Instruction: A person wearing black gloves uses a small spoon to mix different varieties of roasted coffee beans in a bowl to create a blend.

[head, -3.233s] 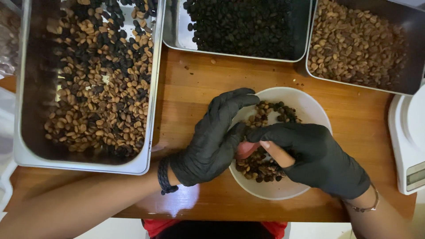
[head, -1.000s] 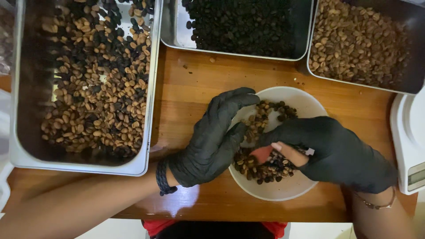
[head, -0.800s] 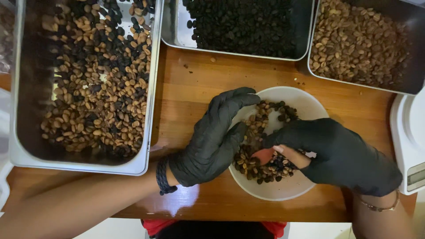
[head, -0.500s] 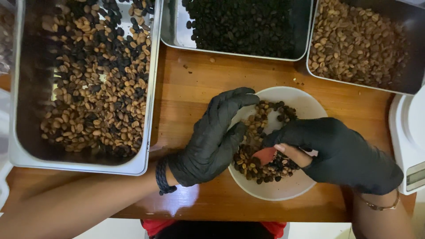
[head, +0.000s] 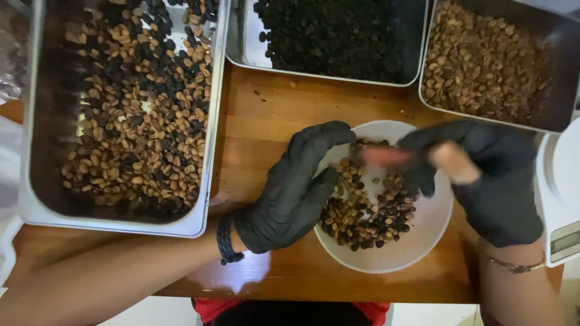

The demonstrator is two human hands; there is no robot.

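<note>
Entry: my left hand [head: 290, 193] cupped open against white bowl [head: 423, 241]; right hand [head: 483, 175] blurred, grip indeterminate; risk: coffee beans [head: 362, 205] scattering onto counter [head: 266, 121] from a hasty flick.

One camera, worn on my head, looks almost straight down at the wooden worktop [head: 266, 130] from close above. My forearms enter from the bottom edge. A white bowl [head: 423, 241] sits just right of centre. Three metal trays [head: 211, 121] are cut off by the top edge, and a white scale [head: 565, 181] by the right edge.
</note>
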